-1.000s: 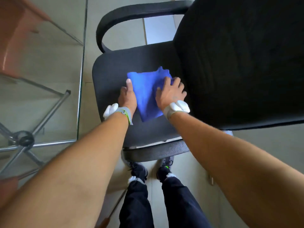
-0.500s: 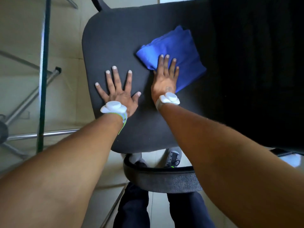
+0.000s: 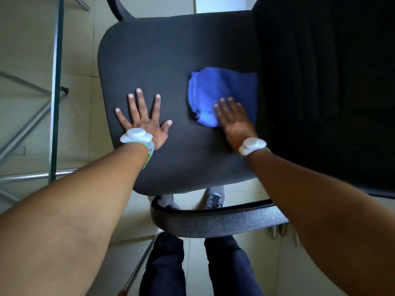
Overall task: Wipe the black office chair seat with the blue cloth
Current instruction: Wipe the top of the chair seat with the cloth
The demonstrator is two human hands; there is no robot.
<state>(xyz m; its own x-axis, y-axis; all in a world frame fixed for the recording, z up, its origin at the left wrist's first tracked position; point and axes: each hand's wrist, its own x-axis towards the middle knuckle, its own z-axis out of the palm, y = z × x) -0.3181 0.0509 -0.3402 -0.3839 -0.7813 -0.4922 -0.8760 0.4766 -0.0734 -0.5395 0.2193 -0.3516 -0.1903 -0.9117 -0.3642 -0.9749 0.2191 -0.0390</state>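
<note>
The black office chair seat (image 3: 171, 60) fills the middle of the head view, seen from above. A folded blue cloth (image 3: 218, 90) lies on its right side, close to the dark backrest (image 3: 320, 82). My right hand (image 3: 234, 121) presses flat on the cloth's near edge, fingers together and blurred by motion. My left hand (image 3: 144, 118) rests palm down on the bare seat to the left, fingers spread wide and holding nothing. Both wrists carry white bands.
A padded armrest (image 3: 222, 221) crosses below the seat's near edge, above my legs and shoes. A glass table edge (image 3: 56, 88) with metal legs stands at the left. Pale floor tiles surround the chair.
My right hand has slid the cloth to the right, toward the backrest. My left hand stays spread flat on the seat. The view has shifted slightly over the chair.
</note>
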